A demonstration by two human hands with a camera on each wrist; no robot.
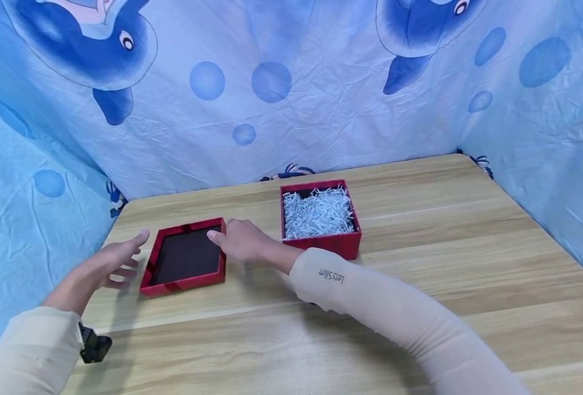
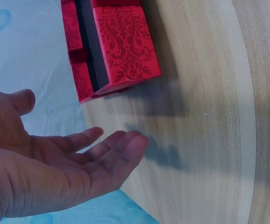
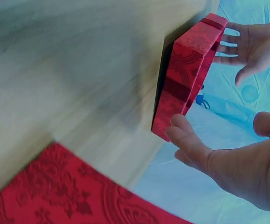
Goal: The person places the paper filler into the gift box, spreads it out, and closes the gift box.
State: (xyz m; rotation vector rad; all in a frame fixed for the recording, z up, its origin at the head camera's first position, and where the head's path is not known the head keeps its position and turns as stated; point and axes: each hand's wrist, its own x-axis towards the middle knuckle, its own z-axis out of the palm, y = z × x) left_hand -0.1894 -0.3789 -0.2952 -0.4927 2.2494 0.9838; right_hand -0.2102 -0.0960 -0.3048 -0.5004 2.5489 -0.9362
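A shallow red box lid (image 1: 185, 282) with a dark inside lies open side up on the left of the table. Beside its left edge is my left hand (image 1: 115, 263), fingers spread and apart from it. My right hand (image 1: 245, 240) is at the lid's right edge, its thumb over the rim; whether it touches cannot be told. In the right wrist view, the fingers of that hand (image 3: 237, 163) look extended near a corner of the patterned lid (image 3: 181, 74). The left wrist view shows an empty left palm (image 2: 65, 163) below the lid (image 2: 128, 44).
A deeper red box (image 1: 330, 245) filled with pale shredded paper (image 1: 318, 214) stands to the right of the lid, under the reach of the right forearm. The wooden table (image 1: 444, 219) meets blue dolphin-printed cloth (image 1: 321, 126) at the back and sides.
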